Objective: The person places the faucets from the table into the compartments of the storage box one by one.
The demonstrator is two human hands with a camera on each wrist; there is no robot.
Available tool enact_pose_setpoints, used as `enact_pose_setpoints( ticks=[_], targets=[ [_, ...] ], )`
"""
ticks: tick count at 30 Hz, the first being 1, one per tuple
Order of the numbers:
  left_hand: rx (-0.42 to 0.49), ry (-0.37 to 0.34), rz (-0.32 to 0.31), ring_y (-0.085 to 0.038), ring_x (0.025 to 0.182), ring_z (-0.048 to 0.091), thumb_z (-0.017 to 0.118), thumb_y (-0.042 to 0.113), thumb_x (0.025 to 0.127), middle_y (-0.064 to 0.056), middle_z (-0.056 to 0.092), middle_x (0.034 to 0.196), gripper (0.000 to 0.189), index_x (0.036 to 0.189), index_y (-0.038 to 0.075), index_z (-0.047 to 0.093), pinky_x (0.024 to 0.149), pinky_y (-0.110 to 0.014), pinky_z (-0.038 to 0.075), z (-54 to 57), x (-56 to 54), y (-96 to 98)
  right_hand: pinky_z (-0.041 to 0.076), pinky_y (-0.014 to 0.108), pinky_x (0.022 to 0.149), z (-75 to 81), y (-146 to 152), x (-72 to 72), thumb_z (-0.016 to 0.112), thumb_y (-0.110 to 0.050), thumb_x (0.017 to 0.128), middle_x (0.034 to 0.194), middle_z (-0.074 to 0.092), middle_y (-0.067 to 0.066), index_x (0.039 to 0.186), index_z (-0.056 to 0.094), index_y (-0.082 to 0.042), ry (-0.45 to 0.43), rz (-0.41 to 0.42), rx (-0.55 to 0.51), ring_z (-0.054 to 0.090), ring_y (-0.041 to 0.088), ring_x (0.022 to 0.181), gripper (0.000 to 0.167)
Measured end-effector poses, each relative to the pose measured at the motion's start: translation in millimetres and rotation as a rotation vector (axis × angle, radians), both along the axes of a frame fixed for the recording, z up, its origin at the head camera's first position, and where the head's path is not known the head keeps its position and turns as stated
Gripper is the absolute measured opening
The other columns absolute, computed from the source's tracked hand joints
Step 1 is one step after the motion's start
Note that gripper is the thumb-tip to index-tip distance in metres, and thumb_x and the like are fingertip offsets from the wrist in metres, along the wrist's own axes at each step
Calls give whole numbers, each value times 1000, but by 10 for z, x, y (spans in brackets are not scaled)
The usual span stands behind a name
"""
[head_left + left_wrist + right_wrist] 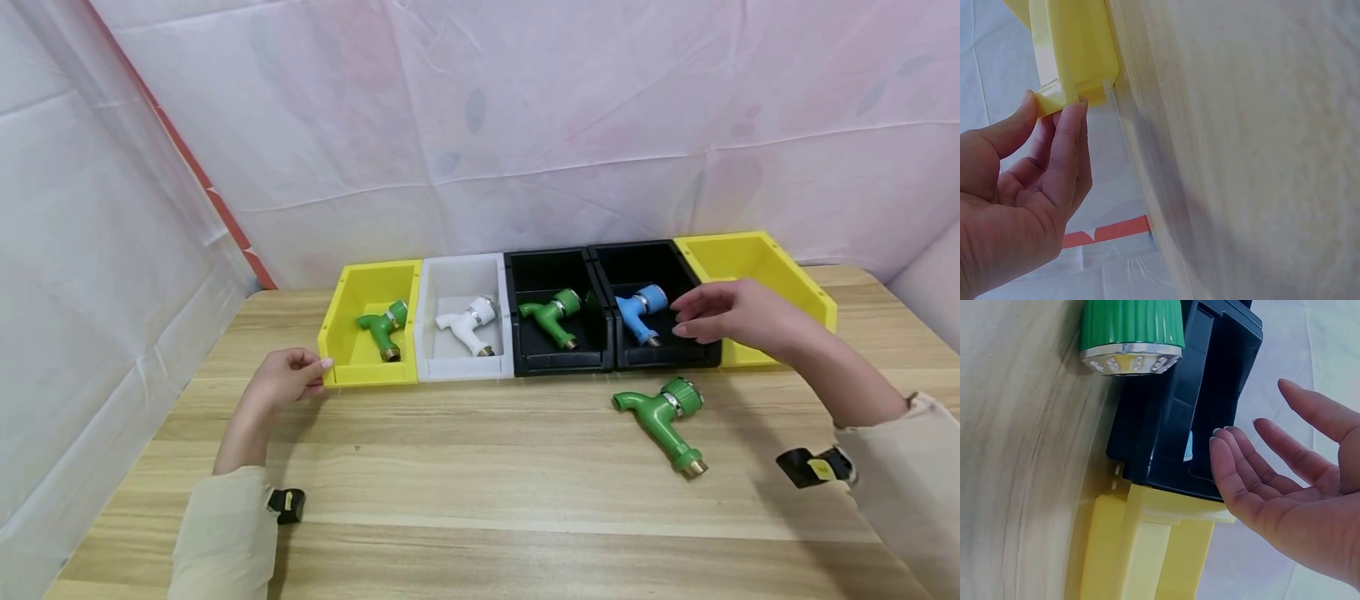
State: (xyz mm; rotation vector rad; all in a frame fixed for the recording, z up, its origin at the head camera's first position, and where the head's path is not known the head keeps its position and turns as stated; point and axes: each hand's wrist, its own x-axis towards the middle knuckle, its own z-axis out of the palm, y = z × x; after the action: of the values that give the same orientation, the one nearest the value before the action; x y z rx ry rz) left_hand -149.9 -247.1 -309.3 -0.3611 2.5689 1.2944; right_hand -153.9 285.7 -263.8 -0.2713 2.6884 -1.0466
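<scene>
My left hand [285, 379] pinches the front left corner of the leftmost yellow bin [1082, 47] between thumb and fingers. A green tap [381, 329] lies in that bin. Over the right-hand black bin [667, 357], my right hand [738, 317] hovers with relaxed, slightly bent fingers and nothing in them. Inside this bin lies a blue tap [637, 312], just left of the fingertips. Another green tap [663, 421] with a brass end lies on the table in front of it; in the right wrist view its ribbed green knob [1132, 325] shows large.
The bins stand side by side: a white bin [465, 369] with a white tap [468, 325], a black bin [562, 363] with a green tap [553, 317], and a yellow bin [821, 308] at the right end. A pale curtain [525, 125] hangs behind the wooden table [450, 483].
</scene>
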Motion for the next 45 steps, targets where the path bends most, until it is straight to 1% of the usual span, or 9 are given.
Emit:
enact_pose_setpoints(
  ticks=[4, 9, 14, 17, 22, 31, 36, 40, 45],
  targets=[
    [-1, -1, -2, -12, 71, 55, 52, 22, 94, -7, 53, 85, 31, 103, -7, 52, 66, -24, 51, 2, -2, 0, 51, 28, 68, -18, 19, 34, 66, -21, 85, 102, 62, 12, 118, 53, 5, 6, 4, 12, 63, 20, 78, 44],
    [0, 3, -9, -12, 70, 55, 52, 22, 94, -7, 53, 83, 30, 102, -7, 52, 66, -25, 51, 0, -5, -6, 52, 28, 69, -43, 48, 85, 65, -19, 86, 100, 62, 12, 117, 53, 6, -3, 16, -8, 63, 20, 78, 42],
    [1, -1, -7, -13, 71, 55, 52, 23, 94, -7, 53, 84, 31, 103, -7, 52, 67, -25, 51, -5, -6, -8, 52, 28, 69, -77, 57, 145, 65, -21, 85, 98, 62, 10, 115, 54, 4, -9, 19, -1, 63, 20, 77, 41],
    [-3, -7, -6, -14, 72, 55, 52, 24, 94, -8, 53, 86, 32, 104, -7, 52, 68, -25, 51, -8, -8, -8, 51, 27, 68, -106, 63, 182, 67, -21, 84, 97, 62, 9, 113, 56, 5, -11, 23, -2, 62, 17, 77, 40],
    [-5, -6, -5, -14, 73, 55, 52, 24, 94, -9, 53, 87, 33, 104, -7, 52, 68, -25, 51, -4, -3, -2, 51, 24, 66, -152, 80, 237, 66, -15, 84, 94, 64, 8, 111, 57, 5, -2, 33, -21, 61, 10, 77, 35],
    [-4, 7, -7, -14, 71, 55, 52, 22, 94, -8, 53, 85, 30, 101, -7, 52, 67, -25, 51, 8, 8, 2, 52, 27, 67, -202, 107, 304, 64, -14, 85, 93, 65, 8, 107, 58, 5, -51, 57, -48, 61, 15, 76, 30],
    [-6, 19, -17, -11, 68, 55, 52, 20, 94, -7, 53, 82, 28, 99, -8, 53, 66, -24, 52, 11, 13, 5, 52, 29, 67, -243, 131, 327, 61, -9, 86, 92, 64, 8, 108, 57, 8, -83, 98, -82, 60, 16, 76, 28],
    [-4, 27, -26, -9, 66, 55, 53, 19, 94, -6, 53, 79, 28, 97, -9, 53, 64, -24, 52, 17, 15, 15, 52, 28, 67, -286, 145, 338, 61, -7, 85, 92, 64, 9, 108, 56, 10, -91, 134, -99, 60, 14, 76, 29],
    [-1, 16, -21, -9, 66, 55, 53, 20, 94, -6, 53, 80, 29, 99, -8, 53, 64, -24, 52, 23, 21, 20, 52, 27, 67, -329, 152, 340, 63, -10, 84, 96, 63, 11, 109, 57, 8, -105, 133, -89, 59, 10, 78, 31]
  ],
)
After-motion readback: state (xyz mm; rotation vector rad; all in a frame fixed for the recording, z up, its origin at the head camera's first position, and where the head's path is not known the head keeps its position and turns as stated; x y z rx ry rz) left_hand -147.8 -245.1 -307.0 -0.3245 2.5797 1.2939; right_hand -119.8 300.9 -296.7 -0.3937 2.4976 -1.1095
